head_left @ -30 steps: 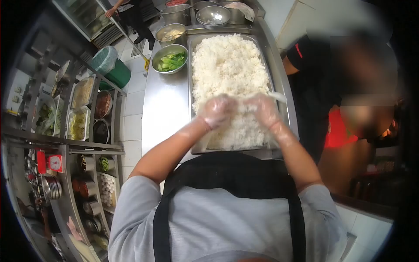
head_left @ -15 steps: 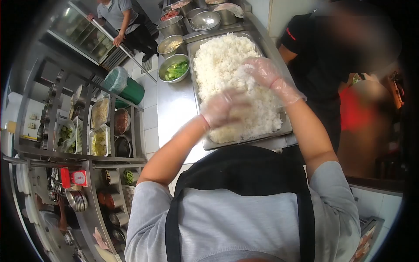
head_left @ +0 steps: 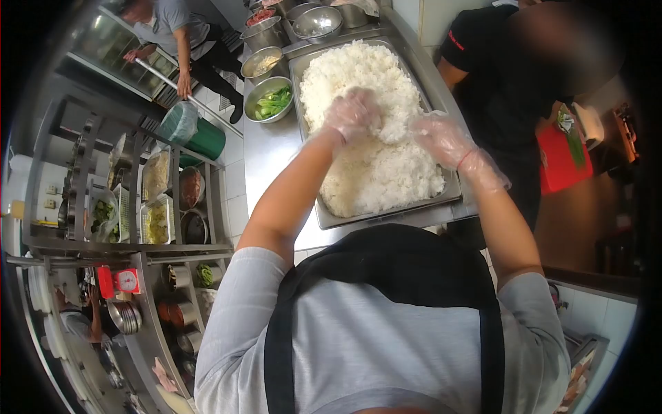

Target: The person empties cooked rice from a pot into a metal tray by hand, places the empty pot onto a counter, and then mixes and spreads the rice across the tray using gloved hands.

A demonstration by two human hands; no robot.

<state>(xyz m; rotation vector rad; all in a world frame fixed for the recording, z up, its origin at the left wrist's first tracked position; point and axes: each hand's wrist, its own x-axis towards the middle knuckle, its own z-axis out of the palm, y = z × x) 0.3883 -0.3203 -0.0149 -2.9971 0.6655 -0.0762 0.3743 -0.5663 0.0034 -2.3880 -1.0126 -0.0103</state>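
Note:
A deep rectangular metal tray (head_left: 386, 219) holds a broad heap of cooked white rice (head_left: 379, 176). Clear plastic gloves cover both hands. My left hand (head_left: 353, 114) presses into the middle of the heap, its fingers curled in against the rice and slightly blurred. At the right edge of the heap, near the tray's side, is my right hand (head_left: 445, 140), with its fingers bent inward. Whatever its fingers close on is hidden by the glove and the angle. A ridge of rice lies between the two hands, with a lower, flatter area on the near side.
Left of the tray stand a bowl of cut greens (head_left: 270, 100) and a metal bowl (head_left: 263, 64); a steel bowl (head_left: 317, 25) sits behind. A person in black (head_left: 496, 110) stands close on the right. Another person (head_left: 181, 38) holds a pole beside a green bin (head_left: 200, 138).
My left hand has moved forward over the rice, from the near part to the middle. My right hand has drawn back and right to the heap's edge. A ridge now shows in the rice.

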